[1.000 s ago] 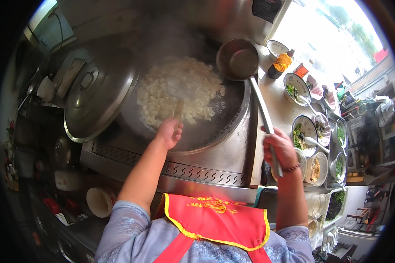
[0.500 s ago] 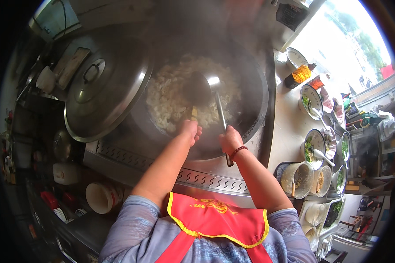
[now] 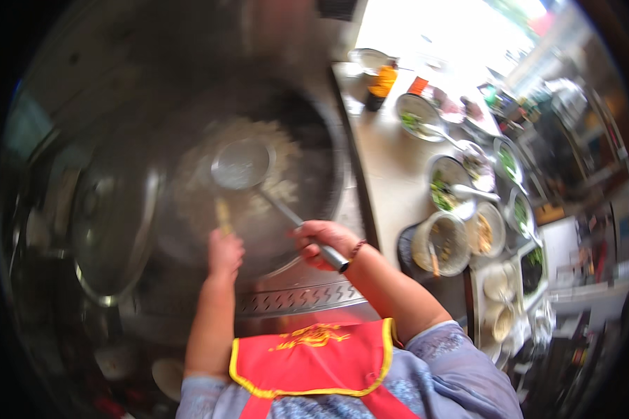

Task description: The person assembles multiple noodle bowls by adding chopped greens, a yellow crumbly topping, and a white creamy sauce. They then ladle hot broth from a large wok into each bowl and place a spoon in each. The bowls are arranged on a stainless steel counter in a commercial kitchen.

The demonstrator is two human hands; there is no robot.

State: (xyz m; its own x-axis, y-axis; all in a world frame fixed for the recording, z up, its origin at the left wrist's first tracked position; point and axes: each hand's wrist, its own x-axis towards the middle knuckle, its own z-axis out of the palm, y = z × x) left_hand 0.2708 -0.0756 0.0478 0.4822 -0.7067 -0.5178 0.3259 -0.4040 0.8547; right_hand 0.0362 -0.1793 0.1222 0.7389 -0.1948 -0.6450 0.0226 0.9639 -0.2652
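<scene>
A large dark wok (image 3: 332, 150) holds a mass of pale dumpling-like pieces (image 3: 283, 188), blurred by steam. My right hand (image 3: 325, 243) is wrapped round the metal handle of a long ladle (image 3: 242, 165). Its round bowl hangs over the food, its inner face showing pale and speckled; whether it holds liquid I cannot tell. Beside it, my left hand (image 3: 226, 253) grips a yellowish stick-like handle (image 3: 223, 215) that points into the wok. Steam and blur hide that tool's far end.
A big metal lid (image 3: 112, 244) leans left of the wok. Along the right counter (image 3: 381, 160) stand several bowls of greens (image 3: 444, 188) with white spoons, a tub (image 3: 440, 244) with a utensil, and an orange-and-black bottle (image 3: 381, 84). A slotted metal ledge (image 3: 300, 299) borders the wok's near side.
The whole view has swung, so the wok sits further left and the counter shows more. The ladle's handle now slants leftward, and its bowl shows a pale face instead of a dark one.
</scene>
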